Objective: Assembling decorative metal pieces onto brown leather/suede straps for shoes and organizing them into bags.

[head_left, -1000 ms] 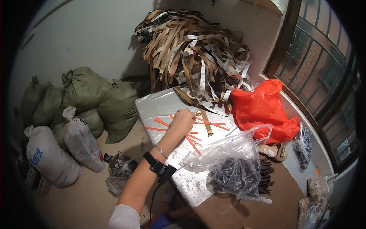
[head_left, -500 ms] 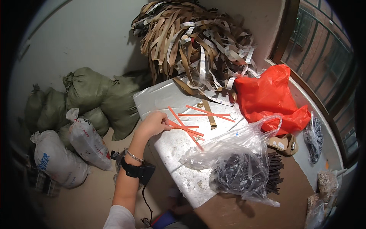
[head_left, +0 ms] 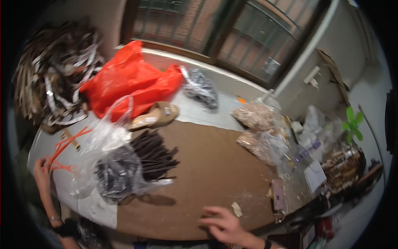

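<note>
My left hand (head_left: 41, 169) is at the far left edge of the table, closed around the near ends of a bunch of thin orange strips (head_left: 64, 146) that fan out over the grey tabletop (head_left: 89, 203). My right hand (head_left: 224, 224) rests at the near edge of a brown board (head_left: 215, 166) with its fingers spread and nothing in it. A small pale scrap (head_left: 237, 208) lies just beyond its fingertips. Between the hands lies a clear plastic bag (head_left: 116, 172) of dark strips, with more dark strips (head_left: 159, 155) spilling out beside it.
A red plastic bag (head_left: 128, 83) and a tan shoe sole (head_left: 155, 116) lie behind the clear bag. A heap of brown and white strips (head_left: 54, 74) fills the far left. Clear bags of small pieces (head_left: 259, 118), clutter and a green fan (head_left: 352, 122) crowd the right. A barred window (head_left: 232, 29) runs behind.
The view has swung right, toward the window and the cluttered side. My left hand has gathered the orange strips and drawn them to the table's left edge. My right hand has come into view.
</note>
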A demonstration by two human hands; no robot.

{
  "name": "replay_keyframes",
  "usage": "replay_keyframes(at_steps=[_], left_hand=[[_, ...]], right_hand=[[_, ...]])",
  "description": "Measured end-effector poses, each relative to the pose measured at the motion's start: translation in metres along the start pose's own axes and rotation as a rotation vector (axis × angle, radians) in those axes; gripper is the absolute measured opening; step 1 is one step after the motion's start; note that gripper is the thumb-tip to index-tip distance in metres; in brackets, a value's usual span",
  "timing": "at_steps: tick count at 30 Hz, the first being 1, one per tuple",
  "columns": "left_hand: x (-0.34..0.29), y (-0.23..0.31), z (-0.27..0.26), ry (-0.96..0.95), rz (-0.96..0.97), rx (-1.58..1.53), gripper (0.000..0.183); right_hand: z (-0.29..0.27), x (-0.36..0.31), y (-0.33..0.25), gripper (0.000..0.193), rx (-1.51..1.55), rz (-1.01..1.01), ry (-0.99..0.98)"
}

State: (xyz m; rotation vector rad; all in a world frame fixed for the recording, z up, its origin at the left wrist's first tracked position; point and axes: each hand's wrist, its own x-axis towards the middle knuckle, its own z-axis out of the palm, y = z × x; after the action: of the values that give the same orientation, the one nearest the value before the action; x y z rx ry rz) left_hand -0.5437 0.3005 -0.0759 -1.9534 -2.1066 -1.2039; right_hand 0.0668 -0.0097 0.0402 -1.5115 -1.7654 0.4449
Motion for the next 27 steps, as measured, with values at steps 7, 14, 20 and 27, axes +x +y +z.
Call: replay_keyframes(at_steps=[7, 14, 20, 27], left_hand=[[-0.078, 0.251, -0.059, -0.025, 0.231, -0.234, 0.019], [-0.190, 0.387, -0.084, -0.252, 0.228, -0.426, 0.018], [-0.227, 0.419, -0.092, -0.500, 0.299, -0.523, 0.015], [-0.240, 0.435, -0.085, -0.688, 0.226, -0.590, 0.018]], right_hand=[[-0.242, -0.008, 0.165, 0.022, -0.331, 0.378, 0.476], [-0.288, 0.045, 0.330, 0.028, 0.554, 1.087, 0.089], [-0.303, 0.128, 0.308, 0.006, 0.764, 0.791, 0.563], [-0.276, 0.165, 0.142, 0.013, 0.774, 0.647, 0.423]])
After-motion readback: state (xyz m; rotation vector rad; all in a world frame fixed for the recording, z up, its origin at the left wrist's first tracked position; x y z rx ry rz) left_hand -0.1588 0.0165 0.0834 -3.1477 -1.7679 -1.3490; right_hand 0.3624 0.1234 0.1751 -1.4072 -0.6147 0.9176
